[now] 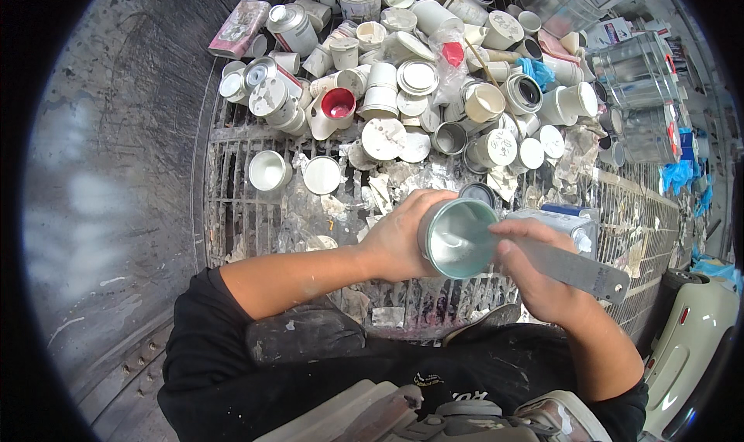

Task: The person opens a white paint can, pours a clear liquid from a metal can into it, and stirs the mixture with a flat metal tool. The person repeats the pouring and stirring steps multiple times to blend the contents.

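While the green-tinted cup (449, 257) is held above the middle of the metal grating (647, 217), its mouth is turned up toward the camera, and it is gripped round its left side by the left hand (399, 240). A flat metal strip (573, 267) is pinched by the thumb and fingers of the right hand (542, 275) close to the cup's right rim. By this placing, which seems to be the relation that counts, the strip's long axis is laid from that rim outward to the grating's right edge, slanting slightly toward the wearer, with its holed end outermost. Whether its inner end is dipped into the cup cannot be told through the blur. The cup's opposite sides are thus shared, the strip being nearer the right hand. Toward the grating's far edge, cups and tins (381, 103) are heaped. Handwritten marks are seen on several lids, and pale lettering on the dark shirt (496, 364); the small markings on the strip cannot be made out.
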A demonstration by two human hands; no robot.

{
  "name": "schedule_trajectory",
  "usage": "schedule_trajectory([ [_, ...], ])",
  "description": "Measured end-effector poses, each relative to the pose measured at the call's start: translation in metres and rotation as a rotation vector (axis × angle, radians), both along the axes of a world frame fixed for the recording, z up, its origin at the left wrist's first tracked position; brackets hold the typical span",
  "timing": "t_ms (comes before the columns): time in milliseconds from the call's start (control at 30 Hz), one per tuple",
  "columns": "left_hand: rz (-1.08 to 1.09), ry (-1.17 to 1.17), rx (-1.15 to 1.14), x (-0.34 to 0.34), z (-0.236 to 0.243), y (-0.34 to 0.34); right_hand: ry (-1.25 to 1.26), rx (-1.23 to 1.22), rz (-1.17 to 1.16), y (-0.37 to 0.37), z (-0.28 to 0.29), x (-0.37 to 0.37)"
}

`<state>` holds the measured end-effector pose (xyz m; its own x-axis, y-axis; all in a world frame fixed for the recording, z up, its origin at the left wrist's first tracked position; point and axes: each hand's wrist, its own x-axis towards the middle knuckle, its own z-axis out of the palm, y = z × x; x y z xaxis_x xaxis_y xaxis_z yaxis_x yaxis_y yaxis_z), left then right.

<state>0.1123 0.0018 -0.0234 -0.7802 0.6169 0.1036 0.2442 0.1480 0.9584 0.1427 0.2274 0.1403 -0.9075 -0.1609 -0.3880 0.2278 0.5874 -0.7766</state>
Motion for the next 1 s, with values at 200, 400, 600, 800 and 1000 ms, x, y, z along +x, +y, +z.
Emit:
schedule_trajectory([
  [200, 0.001, 0.000, -0.005, 0.0002, 0.0002, 0.0001, 0.090, -0.009, 0.278, -0.0008, 0.0009, -0.0028],
  [400, -0.009, -0.011, -0.003, 0.0000, -0.0019, 0.0001, 0.124, 0.080, 0.119, -0.0001, -0.0027, -0.0023],
  [600, -0.008, -0.012, -0.012, 0.0006, 0.0007, 0.0010, -0.010, -0.026, 0.120, 0.0002, -0.0002, 0.0004],
  [800, -0.008, -0.010, -0.016, 0.0001, 0.0020, 0.0000, 0.031, 0.086, 0.227, -0.0013, 0.0032, -0.0028],
  [1000, 0.001, -0.010, -0.008, 0.0011, 0.0002, 0.0014, 0.067, -0.007, -0.011, -0.0016, -0.0011, -0.0019],
])
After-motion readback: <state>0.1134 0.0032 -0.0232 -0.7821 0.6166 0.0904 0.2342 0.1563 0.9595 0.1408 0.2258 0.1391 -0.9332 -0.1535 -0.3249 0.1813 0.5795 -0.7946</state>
